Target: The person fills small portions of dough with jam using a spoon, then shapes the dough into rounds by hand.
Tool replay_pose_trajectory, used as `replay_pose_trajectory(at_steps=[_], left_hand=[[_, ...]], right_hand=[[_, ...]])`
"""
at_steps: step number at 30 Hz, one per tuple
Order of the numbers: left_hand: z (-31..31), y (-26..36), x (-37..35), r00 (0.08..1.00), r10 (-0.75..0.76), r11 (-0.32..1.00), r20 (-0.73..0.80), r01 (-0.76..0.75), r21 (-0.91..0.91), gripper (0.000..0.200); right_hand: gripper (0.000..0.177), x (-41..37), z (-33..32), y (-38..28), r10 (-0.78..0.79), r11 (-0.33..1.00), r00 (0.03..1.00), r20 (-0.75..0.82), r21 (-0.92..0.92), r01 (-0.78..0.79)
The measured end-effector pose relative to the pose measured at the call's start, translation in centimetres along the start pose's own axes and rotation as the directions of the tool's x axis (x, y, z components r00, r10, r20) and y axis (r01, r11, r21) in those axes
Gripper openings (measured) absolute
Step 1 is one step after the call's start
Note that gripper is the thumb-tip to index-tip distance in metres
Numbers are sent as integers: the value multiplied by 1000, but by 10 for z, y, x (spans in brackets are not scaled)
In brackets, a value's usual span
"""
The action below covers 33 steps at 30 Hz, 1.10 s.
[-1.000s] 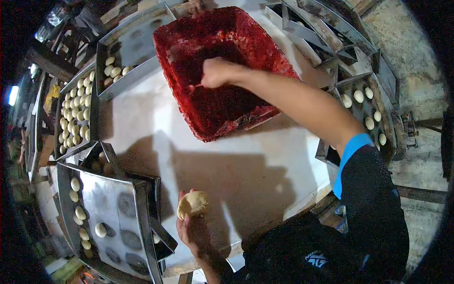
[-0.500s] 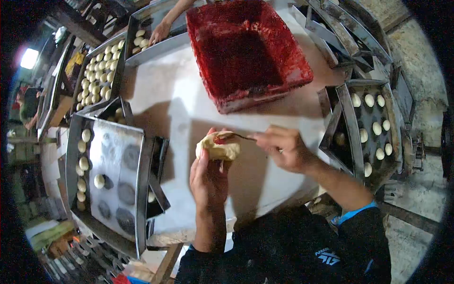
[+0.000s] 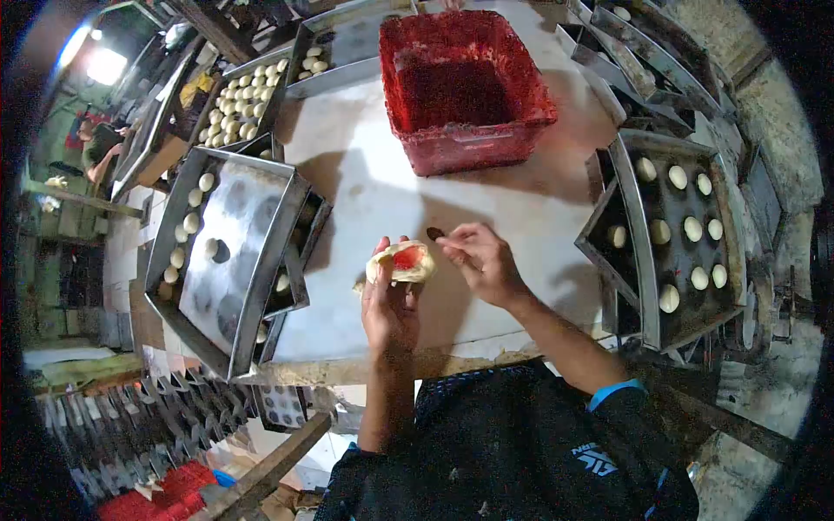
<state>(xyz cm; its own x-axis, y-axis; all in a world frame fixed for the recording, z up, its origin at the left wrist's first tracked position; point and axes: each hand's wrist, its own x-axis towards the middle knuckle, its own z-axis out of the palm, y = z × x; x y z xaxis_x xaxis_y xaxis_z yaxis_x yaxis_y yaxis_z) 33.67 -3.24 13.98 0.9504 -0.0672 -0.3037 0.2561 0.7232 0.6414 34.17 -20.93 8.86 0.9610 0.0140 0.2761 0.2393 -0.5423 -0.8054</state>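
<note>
Pale dough [image 3: 420, 271] with a patch of red filling [image 3: 407, 258] on top rests in my left hand [image 3: 390, 313], whose fingers curl round it. Just to the right, my right hand [image 3: 483, 260] pinches a spoon [image 3: 436, 234]; its dark bowl is beside the dough, not touching it. Beyond both hands stands a red tub [image 3: 473, 146], its inside walls smeared with red, on the pale worktop [image 3: 365, 195].
A metal tray [image 3: 248, 221] with several dough balls lies at the left, and another [image 3: 686, 217] at the right. A fuller tray [image 3: 246, 95] is farther back left. Stacked metal trays [image 3: 643, 65] stand back right. A person [image 3: 100, 148] is at the far left.
The spoon has come away from the dough, leaving red filling showing in it. The view has shifted, and the co-worker's arm at the back left tray is no longer there.
</note>
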Motion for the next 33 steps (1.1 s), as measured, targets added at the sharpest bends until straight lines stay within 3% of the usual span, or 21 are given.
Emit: replay_pose_trajectory(at_steps=[1, 3, 5, 6, 7, 9, 10, 11, 12, 13, 16, 17, 19, 21, 23, 25, 26, 28, 29, 31, 33], left_hand=[[6, -3, -9, 1000, 10, 1000, 9, -10, 0, 47], [18, -12, -26, 999, 19, 999, 37, -17, -37, 47], [15, -26, -35, 996, 32, 999, 84, -34, 18, 51], [18, -37, -39, 994, 60, 997, 92, -54, -57, 49], [23, -47, -46, 992, 89, 988, 95, -76, -132, 47], [30, -70, -63, 941, 291, 869, 171, -335, 366, 49], [24, -81, -64, 871, 400, 698, 287, -492, 521, 51], [24, -88, -69, 783, 462, 475, 416, -615, 630, 53], [20, -87, -81, 744, 414, 302, 524, -656, 692, 58], [37, -80, -106, 866, 307, 661, 394, -492, 567, 62], [70, -50, -155, 854, 413, 709, 318, -520, 476, 66], [59, -49, -159, 884, 389, 853, 261, -452, 260, 68], [37, -40, -169, 875, 326, 931, 357, -363, 39, 69], [24, -33, -184, 875, 352, 901, 331, -413, 133, 61], [16, -27, -193, 793, 486, 780, 369, -583, 228, 48], [14, -23, -201, 771, 569, 729, 287, -634, 257, 36], [10, -20, -202, 683, 650, 572, 334, -729, 376, 33], [0, -7, -204, 538, 688, 166, 487, -770, 616, 31], [-9, -3, -197, 417, 736, -63, 533, -742, 667, 36], [-20, 12, -204, 479, 721, -255, 501, -488, 835, 48], [-35, 37, -200, 497, 671, -320, 551, -476, 819, 57]], right_hand=[[25, -4, -4, -16, 77, 929, 993, 91, 354, -105], [27, -16, -12, -36, 129, 886, 991, 26, 446, -126], [28, -29, -19, -38, 500, 256, 831, 244, 876, -410], [30, -36, -26, -39, 531, 123, 807, 259, 918, -376], [30, -42, -33, -46, 526, 126, 809, 260, 918, -377], [30, -54, -43, -65, 275, 702, 961, -38, 691, -174], [26, -61, -45, -80, 178, 756, 976, -127, 652, -53], [24, -68, -63, -95, -16, 965, 990, -140, 257, 52], [21, -74, -72, -106, -102, 982, 977, -186, 140, 128], [19, -79, -76, -116, -191, 980, 957, -220, 19, 200], [13, -94, -96, -140, -312, 946, 911, -269, -3, 323], [11, -98, -101, -148, -364, 923, 888, -282, 18, 384], [11, -105, -115, -161, -395, 904, 900, -185, 94, 417], [11, -108, -117, -169, -481, 867, 877, -5, 144, 476], [14, -113, -111, -174, -386, 913, 922, -20, 138, 385], [16, -112, -108, -183, -48, 914, 961, 271, 399, -67], [16, -112, -100, -183, -63, 911, 957, 283, 407, -60], [23, -114, -79, -182, -38, 711, 928, 370, 662, -235], [27, -108, -62, -191, -303, 840, 947, 101, 497, 216], [26, -98, -55, -216, -467, 819, 879, 93, 421, 390], [24, -91, -34, -230, -457, 849, 884, 96, 345, 401]])
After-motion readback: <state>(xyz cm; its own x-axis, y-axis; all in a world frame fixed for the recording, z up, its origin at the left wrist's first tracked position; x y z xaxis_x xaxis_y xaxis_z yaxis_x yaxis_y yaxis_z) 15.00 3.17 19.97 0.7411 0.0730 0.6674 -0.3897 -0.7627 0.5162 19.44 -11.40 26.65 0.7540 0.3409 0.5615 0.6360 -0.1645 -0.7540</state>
